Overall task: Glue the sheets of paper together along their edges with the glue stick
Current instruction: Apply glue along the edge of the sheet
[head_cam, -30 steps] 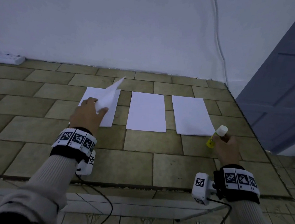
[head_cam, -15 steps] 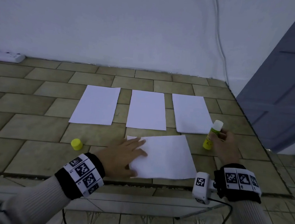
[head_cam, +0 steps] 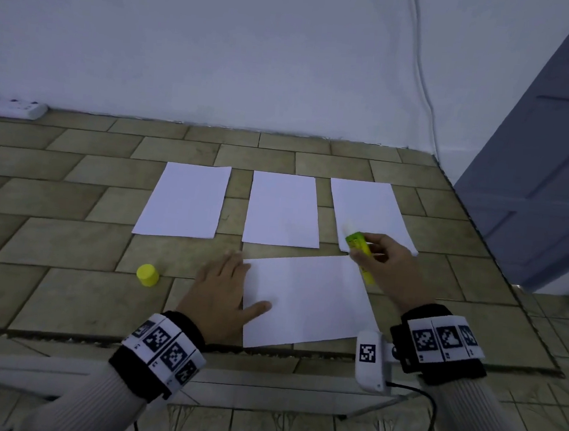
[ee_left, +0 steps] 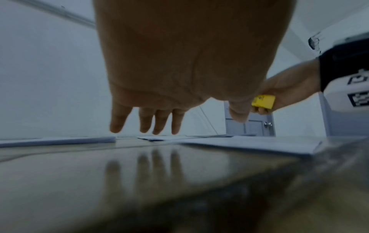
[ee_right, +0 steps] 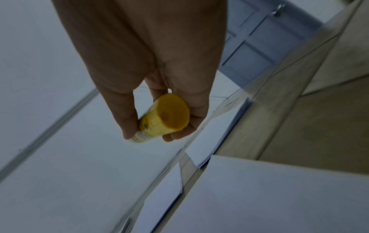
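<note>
A loose white sheet (head_cam: 306, 299) lies crosswise near the front edge of the tiled surface (head_cam: 63, 292). My left hand (head_cam: 225, 285) lies flat at its left edge, fingers straight (ee_left: 147, 121), thumb on the paper. My right hand (head_cam: 383, 263) grips the uncapped yellow-green glue stick (head_cam: 359, 247) over the sheet's far right corner. The stick is tilted, its tip pointing up and left, pinched between thumb and fingers in the right wrist view (ee_right: 163, 116). Behind lie three white sheets or stacks in a row: left (head_cam: 183, 199), middle (head_cam: 282, 210), right (head_cam: 368, 209).
The yellow cap (head_cam: 147, 275) stands on the tiles left of my left hand. A white power strip (head_cam: 10, 107) lies at the far left by the wall. A blue-grey door (head_cam: 538, 168) stands at the right, and a cable (head_cam: 423, 72) runs down the wall.
My left hand carried a sheet from the left pile to the front, laid it down and now rests at its left edge. My right hand tilted the glue stick and moved it over the sheet's far corner.
</note>
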The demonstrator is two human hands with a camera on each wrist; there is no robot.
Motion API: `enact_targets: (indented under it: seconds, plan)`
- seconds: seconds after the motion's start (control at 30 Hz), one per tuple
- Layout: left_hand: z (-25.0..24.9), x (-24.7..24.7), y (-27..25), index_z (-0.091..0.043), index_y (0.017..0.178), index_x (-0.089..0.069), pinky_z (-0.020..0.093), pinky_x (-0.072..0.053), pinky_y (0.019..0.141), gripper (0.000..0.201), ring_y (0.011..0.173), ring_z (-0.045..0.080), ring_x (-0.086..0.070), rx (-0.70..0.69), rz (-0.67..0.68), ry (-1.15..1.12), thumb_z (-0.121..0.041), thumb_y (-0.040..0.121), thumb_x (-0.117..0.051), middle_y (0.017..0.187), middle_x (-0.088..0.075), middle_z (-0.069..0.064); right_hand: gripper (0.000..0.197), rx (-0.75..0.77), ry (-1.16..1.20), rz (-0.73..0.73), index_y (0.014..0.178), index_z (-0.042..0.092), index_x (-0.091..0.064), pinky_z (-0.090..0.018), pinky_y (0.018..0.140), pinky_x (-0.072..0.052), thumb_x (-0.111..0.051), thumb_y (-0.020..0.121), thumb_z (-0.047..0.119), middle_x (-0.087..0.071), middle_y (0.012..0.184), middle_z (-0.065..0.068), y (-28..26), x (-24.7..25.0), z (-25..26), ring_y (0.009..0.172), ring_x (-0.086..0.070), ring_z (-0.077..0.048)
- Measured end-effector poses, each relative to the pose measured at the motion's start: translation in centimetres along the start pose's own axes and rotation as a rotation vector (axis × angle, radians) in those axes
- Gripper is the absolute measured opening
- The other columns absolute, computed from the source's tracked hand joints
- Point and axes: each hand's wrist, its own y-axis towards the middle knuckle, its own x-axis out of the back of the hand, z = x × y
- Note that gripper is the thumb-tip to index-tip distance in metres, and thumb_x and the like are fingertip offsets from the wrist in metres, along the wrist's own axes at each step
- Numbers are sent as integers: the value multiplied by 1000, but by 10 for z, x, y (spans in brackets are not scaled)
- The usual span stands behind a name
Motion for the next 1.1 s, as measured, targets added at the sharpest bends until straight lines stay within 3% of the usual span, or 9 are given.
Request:
enact_targets:
  seconds: [0.07,0.2,0.3,0.43,0.53,0.6,0.7,0.83,1.1]
  plan:
    - [1,-10,6,-16,153,-16,49,-7,121,139,150,20,2,52,-10,49,-94,45,24,164,-4,5,27,11,-12,61,110,20,-58,-15,58,-49,-69,86,18,-63,94,0,3,-13,5,80,-60,-12]
    - [5,-23,12,-18,154,-12,53,-3,120,136,150,22,6,59,-26,104,-93,46,24,164,2,6,39,15,22,69,108,18,-57,-22,67,-48,-79,75,17,-64,95,-7,10,-35,9,83,-62,-19]
    - [10,-33,10,-19,155,-7,54,-1,119,128,150,23,9,32,-61,114,-87,53,30,164,6,7,42,21,26,38,104,18,-58,-23,70,-48,-83,70,17,-63,86,0,14,-46,14,81,-60,-14]
    - [14,-42,5,-18,156,-5,51,7,117,116,150,24,9,-4,-117,90,-84,65,24,163,6,8,41,65,-44,110,96,23,-57,-24,67,-48,-84,66,16,-64,87,4,16,-59,19,80,-60,-15]
    - [16,-45,5,-14,156,-4,51,7,117,107,150,22,7,-8,-157,70,-82,74,7,163,4,7,46,104,-166,149,100,23,-55,-19,64,-45,-85,65,18,-61,94,5,17,-68,26,84,-57,-12]
    - [17,-46,5,-14,156,-1,49,8,118,106,150,20,9,4,-150,60,-81,74,3,164,6,5,46,103,-172,163,101,19,-56,-26,69,-50,-84,64,17,-62,94,3,18,-76,31,85,-59,-16]
    - [18,-46,5,-17,155,-14,50,8,118,114,150,19,7,-18,-168,28,-88,69,9,164,2,4,37,128,-171,179,94,8,-61,-39,76,-54,-83,64,12,-68,92,-6,21,-92,36,85,-63,-23]
    - [18,-46,5,-18,155,-16,51,9,117,120,150,19,8,-34,-179,11,-89,64,16,164,3,4,24,216,-210,204,82,2,-60,-42,77,-53,-77,66,6,-68,88,-11,23,-115,37,83,-64,-26]
    - [19,-50,7,-17,154,-18,52,8,118,111,150,19,7,-25,-204,41,-86,72,9,164,0,4,24,304,-424,266,92,2,-54,-43,76,-49,-70,76,7,-62,92,-17,21,-138,43,85,-57,-33]
